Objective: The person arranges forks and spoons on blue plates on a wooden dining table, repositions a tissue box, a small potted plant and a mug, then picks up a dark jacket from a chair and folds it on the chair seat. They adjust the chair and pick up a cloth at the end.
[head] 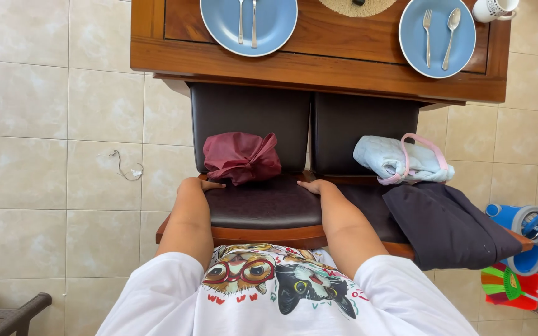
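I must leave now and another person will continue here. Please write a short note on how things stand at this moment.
Left hand: open, flat on the left edge of the dark chair seat, holding nothing.
Right hand: open, flat on the right edge of the same seat, holding nothing.
A maroon cloth bag lies on that seat against the backrest, just ahead of the left hand.
The neighbouring chair carries a light blue quilted bag and a dark cloth.
The chair stands at the wooden table. Nothing is lifted; both bags are untouched.
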